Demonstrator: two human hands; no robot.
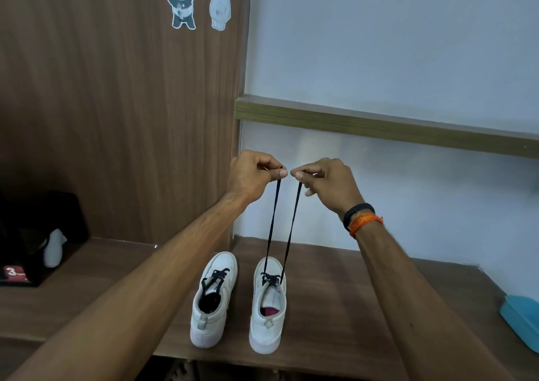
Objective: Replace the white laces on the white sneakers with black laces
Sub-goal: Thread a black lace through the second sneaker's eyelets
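1. The left hand (253, 173) is raised above the shoes, with thumb and forefinger pinched together on one end of the black lace (272, 220).
2. The right hand (326, 181) is just beside it, at 3 o'clock from the left hand; its thumb and forefinger are clamped on the other end of the same lace. The two hands are close, but I cannot tell if the fingertips touch.
3. The right wrist carries a black band (357, 210) and an orange thread (366, 223).
4. The lace is thin, flat and black. Its two strands hang taut from the hands toward 6 o'clock and come closer together as they reach the eyelets.
5. The strands go down into the right sneaker (268, 305), which is white, with only a few front eyelets laced in black. Its tongue is visible and the inside is pink.
6. The left sneaker (214, 299), at 9 o'clock from the right one, is white too and has black lacing along the opening. The two shoes stand apart, heels toward the person.
7. Both sneakers stand on the brown wooden tabletop (350, 307), near its front edge.
8. At 4 o'clock from the shoes, at the right edge, a blue object (522, 319) lies on the tabletop.
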